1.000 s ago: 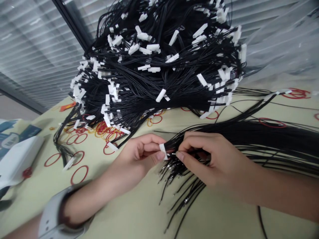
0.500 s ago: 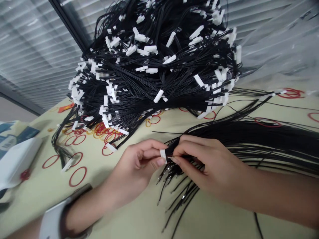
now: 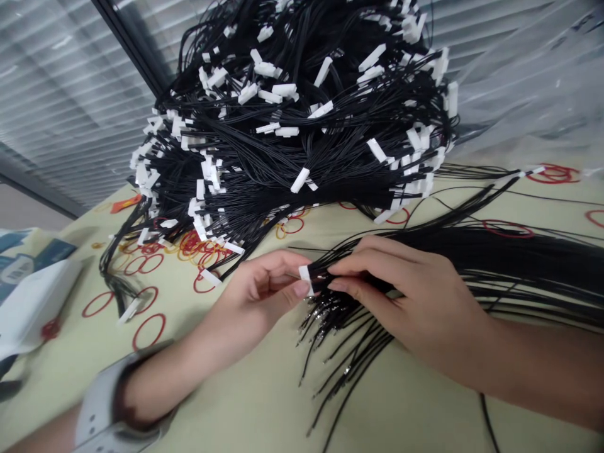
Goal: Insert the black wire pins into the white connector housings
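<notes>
Between the thumb and fingers of my left hand (image 3: 262,299) is a small white connector housing (image 3: 305,277), held upright. Several black wires run from its right side. Just right of it, the thumb and forefinger of my right hand (image 3: 418,302) are pinched on a black wire, whose tip points at the housing; the fingers hide most of it. Under and around my right hand spreads a bundle of loose black wires (image 3: 528,258). Their bare metal terminals (image 3: 325,318) fan out below the housing.
Behind my hands rises a big heap of black wire harnesses (image 3: 278,157) with white connectors. Red and yellow rubber bands (image 3: 150,331) lie scattered on the pale table (image 3: 236,402). At the left stands a white box (image 3: 40,302); clear plastic sheeting (image 3: 528,94) hangs at the back right.
My right hand has shifted a little right, its fingertips drawing back from the housing. My left hand and the housing have risen slightly, and the left wrist has turned.
</notes>
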The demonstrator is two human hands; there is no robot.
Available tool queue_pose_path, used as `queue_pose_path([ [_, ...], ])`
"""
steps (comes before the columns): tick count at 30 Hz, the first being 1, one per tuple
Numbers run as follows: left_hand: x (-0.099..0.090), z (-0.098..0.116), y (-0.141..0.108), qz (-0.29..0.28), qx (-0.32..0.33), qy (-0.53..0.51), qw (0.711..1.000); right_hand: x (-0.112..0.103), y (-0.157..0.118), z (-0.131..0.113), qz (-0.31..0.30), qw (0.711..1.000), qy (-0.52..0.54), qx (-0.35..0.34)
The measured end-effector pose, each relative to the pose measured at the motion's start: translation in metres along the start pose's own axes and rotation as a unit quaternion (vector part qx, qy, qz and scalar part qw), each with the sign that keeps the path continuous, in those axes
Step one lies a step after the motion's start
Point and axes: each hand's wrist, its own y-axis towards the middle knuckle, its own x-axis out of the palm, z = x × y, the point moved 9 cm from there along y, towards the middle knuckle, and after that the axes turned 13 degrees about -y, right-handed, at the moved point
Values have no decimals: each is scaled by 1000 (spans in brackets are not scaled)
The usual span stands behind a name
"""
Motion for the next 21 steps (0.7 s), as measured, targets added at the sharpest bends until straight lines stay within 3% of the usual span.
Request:
queue_pose_path([
  [11,3,-4,-1,-17,-8,-15,1000,6,-2,-8,-24,999,-18,-42],
  [21,7,-4,-2,-23,-20,9,999,9,-3,-2,-44,999,28,-3],
])
